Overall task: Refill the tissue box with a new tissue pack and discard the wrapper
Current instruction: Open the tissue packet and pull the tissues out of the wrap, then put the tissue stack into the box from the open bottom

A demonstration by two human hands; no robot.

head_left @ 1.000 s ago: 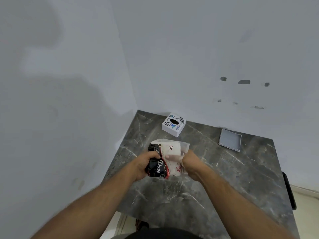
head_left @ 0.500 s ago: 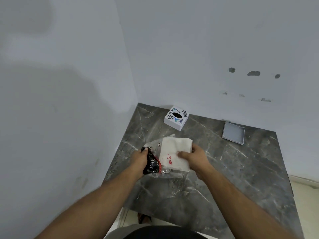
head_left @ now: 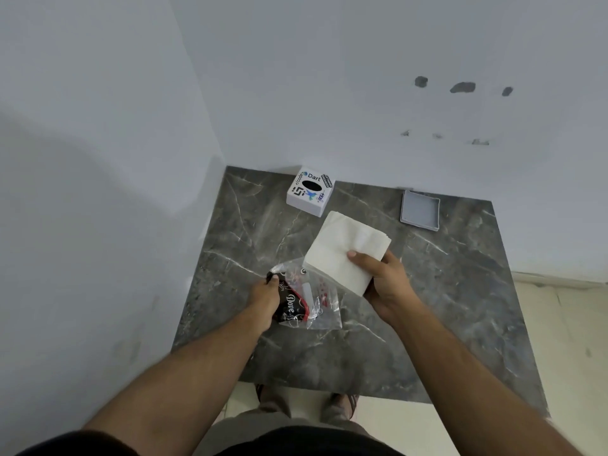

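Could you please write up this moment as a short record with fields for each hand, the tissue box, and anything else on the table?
left hand: grips the wrapper, clear plastic with a black and red end, just above the table
right hand: holds the tissue stack, fully out of the wrapper
tissue box: white, stickered, oval opening on top, near the back wall; no tissue shows at its opening
grey tray: flat at the back right, apart from the box
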